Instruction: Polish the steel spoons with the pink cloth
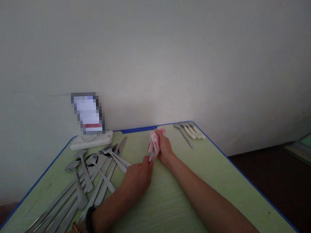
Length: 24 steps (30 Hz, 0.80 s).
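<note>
Pinching left hand [138, 175]: its fingers are closed on the bare end of a slim metal utensil [151, 156], with no gap that I can see.
Right hand [165, 145]: closed around a pink-and-white cloth [154, 142], which is bunched about the rest of the utensil.
Covered end: I cannot tell from here whether it is a spoon, a fork or something else.
Utensil's place: between the two hands, toward the far side of the green table [213, 169]; I cannot tell whether it touches the tabletop.
Metal: I judge it light, stiff and hard to break, but smooth enough to slip or twist in bare fingers.
Cloth: it looks soft and limp, so I expect it to fold to any shape and give the fingers more bite.
Best hold: I would pinch the utensil near its bare end, firmly enough to stop it turning, and press the cloth evenly from both sides.
Left pile: long-handled spoons [81, 197] and a knife [121, 146] lie crossed; one pulled by its middle could drag others.
Right corner: a loose metal utensil [184, 137] lies beside several white-handled utensils [189, 132].
</note>
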{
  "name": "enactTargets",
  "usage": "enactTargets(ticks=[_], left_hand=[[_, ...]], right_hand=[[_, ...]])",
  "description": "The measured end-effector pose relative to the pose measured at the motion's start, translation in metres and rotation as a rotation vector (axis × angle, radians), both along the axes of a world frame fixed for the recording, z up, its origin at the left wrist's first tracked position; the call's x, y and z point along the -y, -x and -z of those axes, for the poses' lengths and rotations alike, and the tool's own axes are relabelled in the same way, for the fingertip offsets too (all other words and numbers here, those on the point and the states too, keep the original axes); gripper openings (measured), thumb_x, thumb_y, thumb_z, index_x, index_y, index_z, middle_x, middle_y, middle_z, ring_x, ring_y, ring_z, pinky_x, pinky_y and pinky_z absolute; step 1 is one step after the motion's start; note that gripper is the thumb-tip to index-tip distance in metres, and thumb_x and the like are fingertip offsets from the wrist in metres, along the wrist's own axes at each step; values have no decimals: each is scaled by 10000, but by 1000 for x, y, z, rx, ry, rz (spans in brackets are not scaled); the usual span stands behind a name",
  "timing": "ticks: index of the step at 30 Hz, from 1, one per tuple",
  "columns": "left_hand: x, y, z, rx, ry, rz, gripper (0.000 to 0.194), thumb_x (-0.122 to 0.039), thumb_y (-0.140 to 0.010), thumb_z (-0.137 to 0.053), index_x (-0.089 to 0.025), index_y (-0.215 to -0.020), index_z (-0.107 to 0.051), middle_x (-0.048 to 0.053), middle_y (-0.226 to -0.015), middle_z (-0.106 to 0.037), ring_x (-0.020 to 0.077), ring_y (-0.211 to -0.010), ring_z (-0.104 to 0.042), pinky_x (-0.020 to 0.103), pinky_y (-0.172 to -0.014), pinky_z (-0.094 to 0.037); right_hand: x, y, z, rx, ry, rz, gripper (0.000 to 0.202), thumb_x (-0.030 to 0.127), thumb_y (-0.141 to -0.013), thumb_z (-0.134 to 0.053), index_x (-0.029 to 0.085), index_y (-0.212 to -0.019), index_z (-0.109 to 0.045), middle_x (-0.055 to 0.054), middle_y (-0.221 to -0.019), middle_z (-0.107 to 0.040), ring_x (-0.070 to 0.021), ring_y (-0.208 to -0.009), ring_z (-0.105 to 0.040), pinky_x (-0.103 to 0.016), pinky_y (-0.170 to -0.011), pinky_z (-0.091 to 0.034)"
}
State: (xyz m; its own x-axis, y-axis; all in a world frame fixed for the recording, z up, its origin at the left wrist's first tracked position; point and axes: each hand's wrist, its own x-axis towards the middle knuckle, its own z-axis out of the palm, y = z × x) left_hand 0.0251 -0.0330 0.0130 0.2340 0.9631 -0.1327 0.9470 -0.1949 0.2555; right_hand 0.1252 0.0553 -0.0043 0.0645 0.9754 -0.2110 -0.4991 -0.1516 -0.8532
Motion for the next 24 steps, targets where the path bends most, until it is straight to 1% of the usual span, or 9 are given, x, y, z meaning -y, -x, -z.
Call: enactTargets(ticks=[3, 6, 9, 11, 12, 15, 18, 20, 24], left_hand=[[-1, 4, 4, 114, -4, -2, 294, -285, -931, -244, -152, -993, -498, 124, -750, -682, 271, -679, -652, 309, -591, -394], [-2, 9, 9, 407, -36, -16, 277, -309, -926, -257, -193, -839, -493, 43, -660, -621, 206, -626, -608, 271, -577, -377], [-3, 10, 12, 760, 24, -74, 296, -387, -920, -266, -212, -764, -448, -56, -479, -455, 136, -434, -474, 226, -464, -330], [-4, 10, 15, 925, 97, -111, 306, -433, -910, -277, -215, -763, -433, -92, -421, -365, 109, -352, -372, 209, -399, -289], [-5, 10, 17, 983, 118, -119, 308, -446, -906, -284, -215, -762, -428, -99, -411, -350, 102, -337, -347, 203, -379, -278], [-8, 9, 20, 1062, 127, -120, 300, -452, -900, -304, -217, -750, -416, -102, -399, -350, 93, -319, -328, 194, -346, -258], [-9, 9, 18, 1057, 114, -116, 296, -434, -901, -309, -214, -735, -417, -100, -384, -358, 87, -311, -320, 193, -346, -252], [-9, 9, 16, 1045, 107, -111, 298, -426, -901, -310, -209, -736, -428, -97, -372, -366, 87, -310, -317, 195, -351, -255], [-7, 10, 11, 1030, 129, -98, 296, -418, -903, -298, -204, -766, -449, -102, -369, -344, 90, -305, -298, 197, -349, -244]], right_hand=[[0, -4, -2, -158, 27, -144, 309, 456, -755, -548, 169, -654, -603, 14, -416, -520, -139, -407, -489, -273, -465, -437], [0, -7, -4, -259, 23, -252, 351, 495, -782, -516, 171, -668, -591, 12, -427, -522, -153, -472, -547, -279, -518, -472], [1, -7, -5, -249, -18, -313, 374, 533, -757, -546, 172, -666, -584, 6, -459, -545, -164, -546, -586, -271, -534, -470], [3, -5, -4, -207, -60, -331, 391, 554, -728, -572, 168, -671, -586, 3, -482, -560, -156, -550, -579, -254, -515, -449], [4, -4, -4, -182, -81, -334, 398, 561, -716, -582, 166, -668, -585, 3, -492, -565, -146, -537, -566, -244, -501, -433], [6, -3, 1, -79, -134, -325, 390, 541, -672, -637, 161, -626, -565, 18, -496, -557, -103, -471, -490, -216, -458, -372], [6, -2, 6, 28, -162, -308, 377, 495, -624, -699, 155, -582, -541, 36, -491, -540, -72, -444, -428, -199, -437, -325], [6, -1, 6, 26, -160, -307, 383, 510, -637, -683, 153, -593, -553, 24, -513, -560, -80, -465, -455, -201, -453, -344], [5, -2, -1, -135, -106, -322, 423, 581, -725, -562, 164, -654, -586, -16, -537, -598, -143, -546, -568, -244, -515, -428]])
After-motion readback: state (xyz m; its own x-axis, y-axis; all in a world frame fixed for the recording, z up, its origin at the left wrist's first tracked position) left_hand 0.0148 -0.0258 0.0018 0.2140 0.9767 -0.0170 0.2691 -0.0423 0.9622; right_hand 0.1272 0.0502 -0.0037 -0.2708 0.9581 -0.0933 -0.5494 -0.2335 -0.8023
